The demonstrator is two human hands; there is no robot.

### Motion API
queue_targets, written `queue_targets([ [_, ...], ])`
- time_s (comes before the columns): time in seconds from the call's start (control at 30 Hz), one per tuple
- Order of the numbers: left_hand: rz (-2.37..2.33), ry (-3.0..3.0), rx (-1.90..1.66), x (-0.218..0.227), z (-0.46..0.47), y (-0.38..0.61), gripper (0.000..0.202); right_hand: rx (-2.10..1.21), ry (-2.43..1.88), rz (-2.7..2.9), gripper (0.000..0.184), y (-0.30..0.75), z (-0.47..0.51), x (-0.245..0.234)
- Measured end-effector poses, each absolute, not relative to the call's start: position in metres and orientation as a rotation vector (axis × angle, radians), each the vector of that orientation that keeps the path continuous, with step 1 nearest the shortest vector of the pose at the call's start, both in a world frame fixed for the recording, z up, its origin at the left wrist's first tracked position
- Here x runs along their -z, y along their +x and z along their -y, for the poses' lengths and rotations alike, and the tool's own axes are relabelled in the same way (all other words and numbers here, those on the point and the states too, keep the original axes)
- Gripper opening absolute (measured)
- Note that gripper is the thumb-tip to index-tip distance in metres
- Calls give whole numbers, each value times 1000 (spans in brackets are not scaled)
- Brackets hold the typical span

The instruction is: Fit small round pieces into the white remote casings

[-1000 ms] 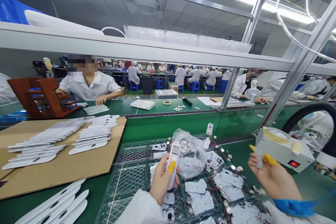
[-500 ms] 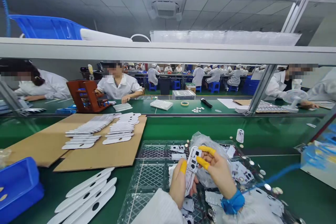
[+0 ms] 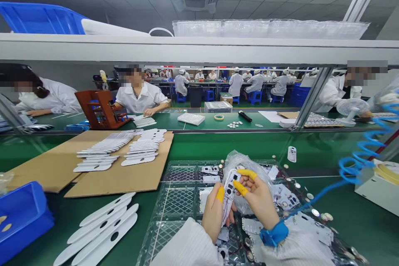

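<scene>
My left hand (image 3: 214, 215), a yellow cot on its thumb, is closed around the lower part of a white circuit board (image 3: 230, 187) with black parts. The board is tilted, its upper end leaning away to the right. At its upper right edge, my right hand (image 3: 261, 200) pinches it with yellow-cotted fingers. A blue wrist strap (image 3: 274, 234) circles my right wrist. Beneath both hands lies a clear plastic tray (image 3: 179, 200) with compartments. Right behind the held board is a crumpled clear plastic bag (image 3: 234, 158). More white boards (image 3: 285, 196) with wired round discs lie at right.
Long white panels (image 3: 104, 232) lie at left beside a blue bin (image 3: 23, 220). Cardboard (image 3: 149, 183) carries stacked white pieces. A blue coiled cord (image 3: 350, 164) runs to my wrist. A shelf (image 3: 199, 52) spans overhead; co-workers sit across the bench.
The view has tipped down a little, so the scene sits higher in the picture. Both hands keep hold of the circuit board with little visible change in grip. The blue cord shows more clearly.
</scene>
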State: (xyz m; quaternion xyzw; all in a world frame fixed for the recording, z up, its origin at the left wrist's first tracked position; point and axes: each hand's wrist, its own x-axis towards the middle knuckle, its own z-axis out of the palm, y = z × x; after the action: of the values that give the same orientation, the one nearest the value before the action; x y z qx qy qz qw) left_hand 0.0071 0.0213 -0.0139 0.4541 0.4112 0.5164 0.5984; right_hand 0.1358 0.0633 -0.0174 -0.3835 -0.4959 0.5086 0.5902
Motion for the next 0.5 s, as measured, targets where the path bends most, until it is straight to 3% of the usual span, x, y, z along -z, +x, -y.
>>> queue_targets([
  [0.5,-1012,1037,-1138,17,-25,5,32,-1255,-865,1094,36,140,-64,17],
])
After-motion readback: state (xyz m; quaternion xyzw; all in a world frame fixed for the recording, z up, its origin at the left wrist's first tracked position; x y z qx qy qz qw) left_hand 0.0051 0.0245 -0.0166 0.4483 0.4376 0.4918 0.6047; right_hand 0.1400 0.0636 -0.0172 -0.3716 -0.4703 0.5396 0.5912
